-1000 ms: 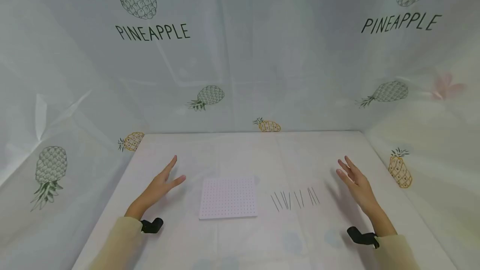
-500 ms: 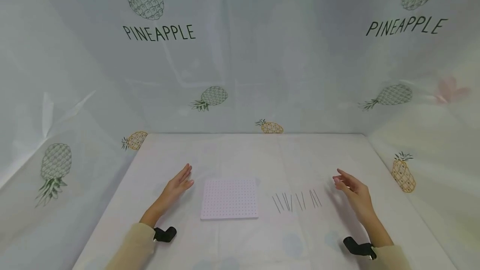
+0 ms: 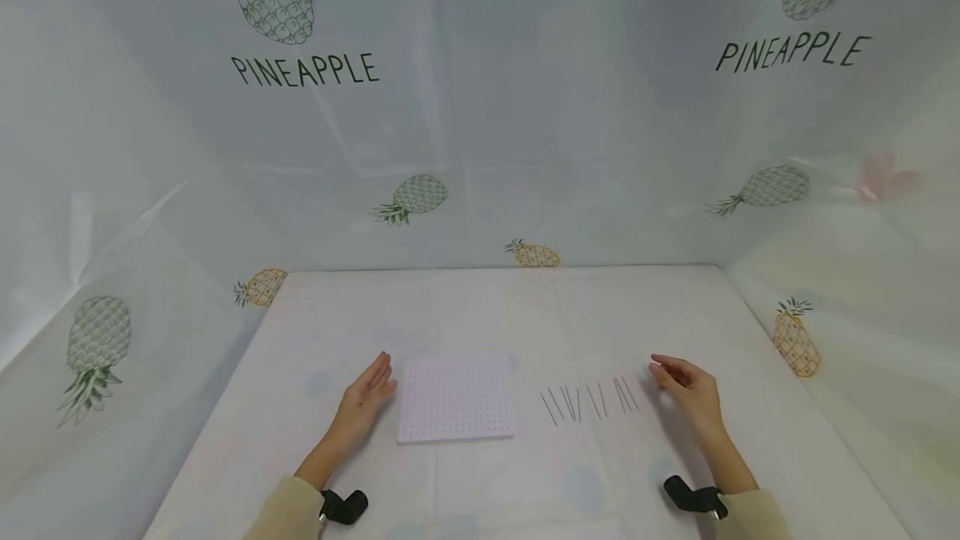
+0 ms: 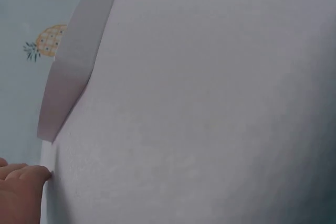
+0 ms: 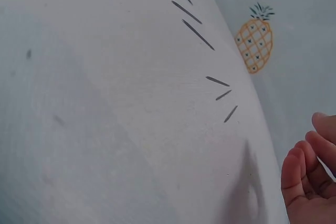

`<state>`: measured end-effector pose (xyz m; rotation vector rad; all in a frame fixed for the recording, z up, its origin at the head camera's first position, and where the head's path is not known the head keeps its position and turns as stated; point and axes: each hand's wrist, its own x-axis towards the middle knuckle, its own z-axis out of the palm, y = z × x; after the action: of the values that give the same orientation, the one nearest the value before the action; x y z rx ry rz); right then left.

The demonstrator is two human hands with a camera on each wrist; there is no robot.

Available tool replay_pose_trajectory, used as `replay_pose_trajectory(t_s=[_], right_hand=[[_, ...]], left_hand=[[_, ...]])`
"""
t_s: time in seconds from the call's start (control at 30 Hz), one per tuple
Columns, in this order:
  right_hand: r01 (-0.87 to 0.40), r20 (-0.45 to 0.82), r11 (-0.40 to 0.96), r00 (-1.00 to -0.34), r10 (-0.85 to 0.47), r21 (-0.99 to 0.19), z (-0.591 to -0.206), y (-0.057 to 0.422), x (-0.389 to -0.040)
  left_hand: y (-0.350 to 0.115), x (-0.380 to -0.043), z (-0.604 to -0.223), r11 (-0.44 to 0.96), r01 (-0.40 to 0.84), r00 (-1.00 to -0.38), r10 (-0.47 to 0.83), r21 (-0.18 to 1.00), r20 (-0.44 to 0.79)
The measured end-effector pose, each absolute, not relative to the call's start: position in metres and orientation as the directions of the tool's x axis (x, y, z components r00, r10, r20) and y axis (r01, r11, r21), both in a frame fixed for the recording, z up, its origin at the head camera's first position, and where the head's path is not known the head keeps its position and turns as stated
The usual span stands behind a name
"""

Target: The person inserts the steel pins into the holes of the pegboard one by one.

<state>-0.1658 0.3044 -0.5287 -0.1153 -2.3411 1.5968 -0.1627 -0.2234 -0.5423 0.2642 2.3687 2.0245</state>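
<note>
On the white table lies a flat pale lilac board (image 3: 456,398) dotted with rows of small holes. My left hand (image 3: 360,402) is beside its left edge, fingers straight and together, holding nothing. In the left wrist view, my left fingertips (image 4: 31,174) show at the lower left, below the board's pale side (image 4: 73,77). Several thin dark sticks (image 3: 591,402) lie apart in a loose row right of the board. To the right of that row hovers my right hand (image 3: 693,394), its fingers loosely bent and nothing between them. The right wrist view shows the sticks (image 5: 198,34) beyond that hand.
A pale cloth (image 3: 525,494) with faint blue dots covers the table. Behind it and at both sides hang white sheets printed with pineapples (image 3: 537,255). A black wrist camera (image 3: 345,507) is strapped at the left wrist, and another black camera (image 3: 692,497) at the right.
My left hand has moved right to the board's edge and its spread fingers have come together. My right hand has come left and nearer, its fingers bending more. Board and sticks stay put.
</note>
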Motion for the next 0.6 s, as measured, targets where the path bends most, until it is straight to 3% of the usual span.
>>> replay_pose_trajectory(t_s=[0.6], right_hand=[[0.056,0.131,0.492,-0.932,0.338,-0.869,-0.551,0.283,-0.153]], left_hand=[[-0.198,-0.147,-0.547,0.139,0.182,-0.974,0.164,0.973,0.159]])
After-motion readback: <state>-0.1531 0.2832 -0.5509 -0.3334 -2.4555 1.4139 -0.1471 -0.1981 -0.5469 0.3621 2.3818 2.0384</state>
